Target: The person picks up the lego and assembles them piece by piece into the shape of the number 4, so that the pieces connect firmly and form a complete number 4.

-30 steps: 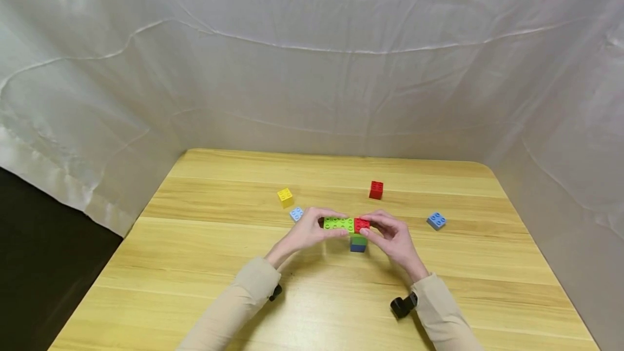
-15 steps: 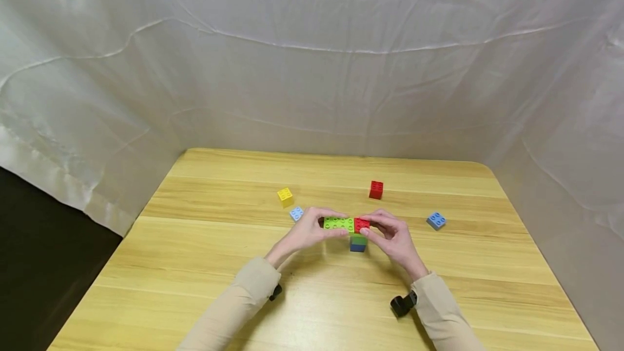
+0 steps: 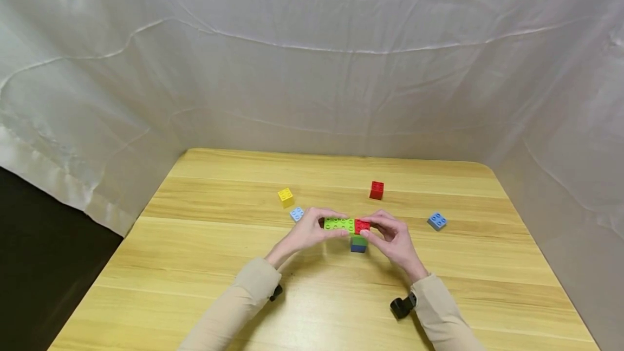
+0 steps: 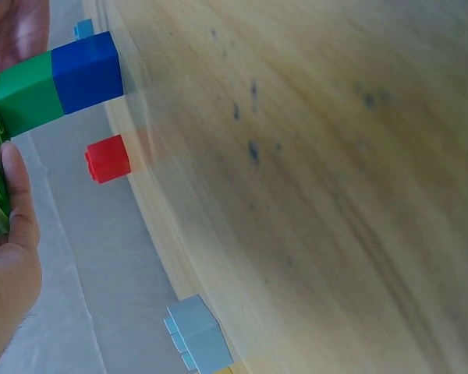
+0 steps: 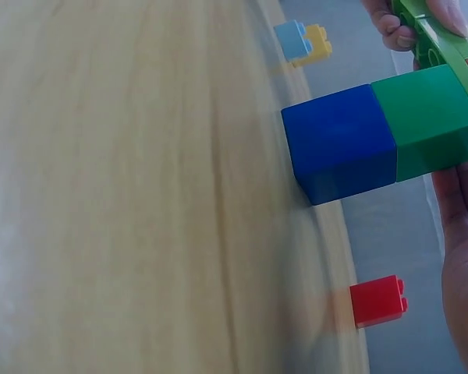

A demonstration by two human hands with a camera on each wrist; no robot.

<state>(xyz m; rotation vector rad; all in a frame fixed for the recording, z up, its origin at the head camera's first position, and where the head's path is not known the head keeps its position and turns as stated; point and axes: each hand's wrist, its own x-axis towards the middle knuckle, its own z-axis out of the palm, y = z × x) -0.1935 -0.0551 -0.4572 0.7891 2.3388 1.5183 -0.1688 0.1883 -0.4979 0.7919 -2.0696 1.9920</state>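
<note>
A dark blue brick (image 3: 358, 248) stands on the table at the bottom of a small stack. A green brick (image 3: 359, 240) sits on it, seen side-on in both wrist views. Across the top lies a long light green studded piece (image 3: 338, 225), jutting out leftward with its hollow underside showing in the left wrist view. My left hand (image 3: 308, 230) pinches this overhanging part between thumb and fingers. Above the green brick is a small red brick (image 3: 362, 225) at the right end of the light green piece. My right hand (image 3: 395, 237) pinches it front and back.
Behind the stack stands another red brick (image 3: 377, 190). A yellow brick (image 3: 285, 197) and a light blue brick (image 3: 297, 214) are beyond my left hand; a medium blue brick (image 3: 437, 221) lies to the right. Pale curtain (image 3: 341, 96) surrounds the wooden table (image 3: 195, 270).
</note>
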